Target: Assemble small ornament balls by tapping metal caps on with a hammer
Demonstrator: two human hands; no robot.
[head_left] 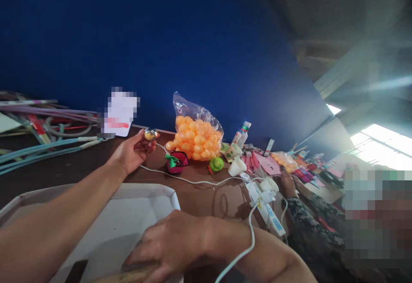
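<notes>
Left hand [132, 153] clamped on a shiny round object [151, 134], fingertips and thumb around it, raised past the far edge of the white tray [146, 203], left forearm crossing over the tray. Right hand [175, 238] low over the tray's near right part, fingers bent, beside a pale wooden-looking piece [124, 276] at the bottom edge; can't tell if it grips that. Dark flat piece [77, 271] lies left of it in the tray. Beyond the tray, on the brown tabletop [198, 195]: magenta pouch [178, 163] with green ribbon, right of the left hand; just behind, clear bag [198, 139] full of orange balls. Green toy [216, 164] right of the bag, then white cup [237, 167], bottle [242, 135] tilted behind. White cable [193, 182] runs past the pouch toward the power strip [273, 218]. Blurred-out white panel [120, 109] stands left of the left hand; light-blue tubes [48, 150] far left. Co-worker's hand [287, 184], camouflage sleeve [301, 214], near pink sheets [268, 165] at right. Blue wall [161, 38] behind.
</notes>
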